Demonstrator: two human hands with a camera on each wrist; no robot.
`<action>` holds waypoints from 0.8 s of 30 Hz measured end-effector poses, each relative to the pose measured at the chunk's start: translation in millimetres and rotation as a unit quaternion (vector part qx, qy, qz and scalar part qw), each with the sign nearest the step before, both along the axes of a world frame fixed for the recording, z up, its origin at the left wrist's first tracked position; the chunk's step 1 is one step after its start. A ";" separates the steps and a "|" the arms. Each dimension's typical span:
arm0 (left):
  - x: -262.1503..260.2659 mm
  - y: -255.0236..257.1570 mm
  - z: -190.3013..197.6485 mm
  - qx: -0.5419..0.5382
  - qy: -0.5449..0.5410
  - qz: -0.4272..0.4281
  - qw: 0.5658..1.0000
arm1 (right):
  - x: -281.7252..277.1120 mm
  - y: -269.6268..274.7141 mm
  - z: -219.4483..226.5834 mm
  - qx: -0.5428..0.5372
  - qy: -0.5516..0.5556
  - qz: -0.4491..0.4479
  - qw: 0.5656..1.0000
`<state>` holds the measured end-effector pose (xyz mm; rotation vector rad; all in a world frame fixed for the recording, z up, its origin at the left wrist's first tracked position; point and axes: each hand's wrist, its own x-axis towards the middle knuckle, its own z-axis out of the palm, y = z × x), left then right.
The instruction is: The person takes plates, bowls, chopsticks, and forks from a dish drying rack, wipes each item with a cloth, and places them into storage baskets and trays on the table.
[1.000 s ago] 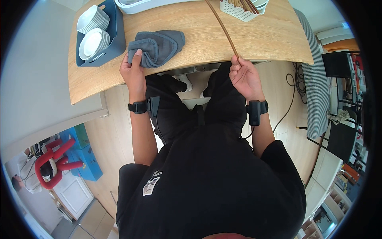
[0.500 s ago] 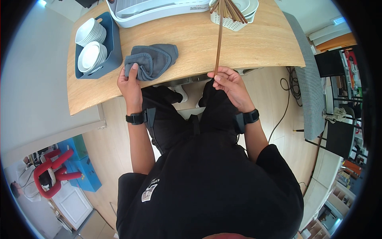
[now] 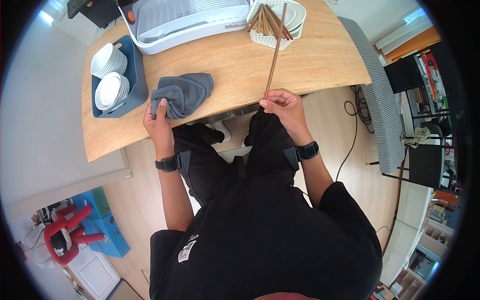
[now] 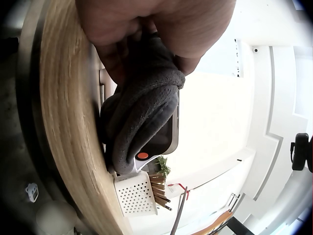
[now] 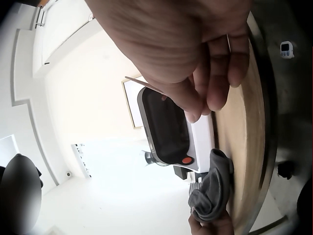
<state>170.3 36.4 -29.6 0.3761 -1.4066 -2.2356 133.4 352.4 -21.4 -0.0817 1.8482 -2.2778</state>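
Note:
In the head view a grey cloth (image 3: 187,92) lies bunched near the table's front edge. My left hand (image 3: 160,129) pinches its near-left corner, thumb on top. The left wrist view shows the cloth's thick folds (image 4: 142,112) hanging out from under the fingers. My right hand (image 3: 289,111) holds a long brown wooden chopstick (image 3: 274,60) by its near end, between thumb and fingers. The chopstick slants up and away, and its far end overlaps the white basket in the head view. In the right wrist view the palm hides most of the chopstick (image 5: 142,84).
On the wooden table (image 3: 230,75) a blue bin (image 3: 137,75) with stacked white bowls (image 3: 111,90) stands at left. A white dish rack (image 3: 190,30) is at the back. A perforated white basket (image 3: 270,41) holds several chopsticks (image 3: 262,22) and white plates (image 3: 295,17).
The head view has tilted, bringing more of the dish rack and basket into sight. My right hand has turned and shifted left, swinging the chopstick from leaning left to leaning right. The left hand keeps the cloth.

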 end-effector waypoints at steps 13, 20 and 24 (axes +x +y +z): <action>0.9 -5.1 -8.0 -0.026 -0.003 -0.025 0.999 | -33.6 29.3 52.7 0.065 0.036 -0.100 0.992; 0.9 -0.6 -0.7 -0.010 0.011 -0.009 1.000 | -48.1 30.7 66.7 0.037 0.039 -0.112 0.992; 1.0 -0.5 -0.8 -0.012 0.003 -0.007 1.000 | -51.9 24.8 70.6 0.019 0.050 -0.125 0.991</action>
